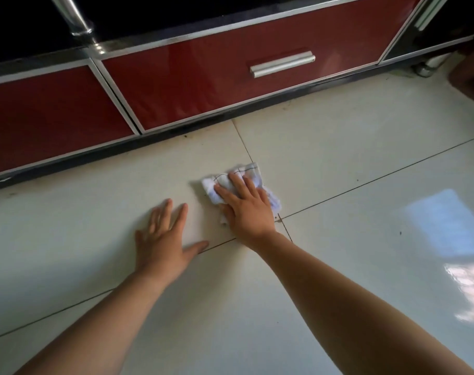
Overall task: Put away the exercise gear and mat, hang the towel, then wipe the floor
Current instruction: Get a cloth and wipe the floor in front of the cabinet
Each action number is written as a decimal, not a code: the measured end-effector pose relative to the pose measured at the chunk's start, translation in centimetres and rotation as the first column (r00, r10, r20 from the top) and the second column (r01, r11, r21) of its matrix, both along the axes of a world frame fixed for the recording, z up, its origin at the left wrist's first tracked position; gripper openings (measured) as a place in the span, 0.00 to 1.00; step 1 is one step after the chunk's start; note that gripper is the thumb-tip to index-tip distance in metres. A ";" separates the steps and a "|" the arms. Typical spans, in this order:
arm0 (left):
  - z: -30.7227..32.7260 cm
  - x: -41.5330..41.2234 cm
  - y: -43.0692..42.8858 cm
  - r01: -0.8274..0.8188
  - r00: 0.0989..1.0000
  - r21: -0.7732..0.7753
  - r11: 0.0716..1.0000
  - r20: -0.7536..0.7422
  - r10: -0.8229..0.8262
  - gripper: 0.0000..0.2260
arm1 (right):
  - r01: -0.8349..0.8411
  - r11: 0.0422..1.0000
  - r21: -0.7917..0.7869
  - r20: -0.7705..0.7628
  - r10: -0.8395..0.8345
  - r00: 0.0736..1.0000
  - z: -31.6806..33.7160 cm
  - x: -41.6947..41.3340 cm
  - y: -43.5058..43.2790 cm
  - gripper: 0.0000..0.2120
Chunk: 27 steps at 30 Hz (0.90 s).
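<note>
A crumpled white cloth (250, 173) with thin dark lines lies on the glossy pale floor tiles (352, 163), near a crossing of grout lines. My right hand (246, 207) presses flat on the cloth with straight, spread fingers, covering its near half. My left hand (164, 239) rests palm down on the bare tile a short way to the left, fingers straight and thumb out, holding nothing.
A low cabinet with red glossy fronts (192, 85) and a silver drawer handle (282, 64) runs along the far side of the floor. A chrome leg (77, 20) stands at top left. A dark brown object (471, 77) sits at the right edge.
</note>
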<state>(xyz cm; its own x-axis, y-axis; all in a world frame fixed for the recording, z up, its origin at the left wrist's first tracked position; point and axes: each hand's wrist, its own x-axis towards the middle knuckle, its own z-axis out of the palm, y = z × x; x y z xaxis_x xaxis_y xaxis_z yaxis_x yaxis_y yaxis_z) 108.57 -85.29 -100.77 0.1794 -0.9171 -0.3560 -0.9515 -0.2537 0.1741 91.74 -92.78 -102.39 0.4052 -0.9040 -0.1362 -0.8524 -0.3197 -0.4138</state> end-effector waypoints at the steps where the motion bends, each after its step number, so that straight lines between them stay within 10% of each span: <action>1: -0.1 0.1 0.1 0.004 1.000 -0.017 1.000 -0.005 -0.004 0.39 | 0.025 1.000 0.001 -0.016 -0.025 1.000 0.1 -0.7 -0.3 0.23; 16: -0.4 -2.6 -0.2 -0.070 0.997 0.012 0.997 -0.044 0.071 0.39 | 0.416 0.906 -0.080 -0.158 -0.424 0.892 -0.1 -10.5 -5.4 0.21; 27: 0.1 2.5 3.2 0.087 0.996 -0.045 0.995 -0.015 -0.088 0.28 | 0.201 0.980 0.002 -0.137 -0.199 0.970 0.7 0.0 -0.7 0.20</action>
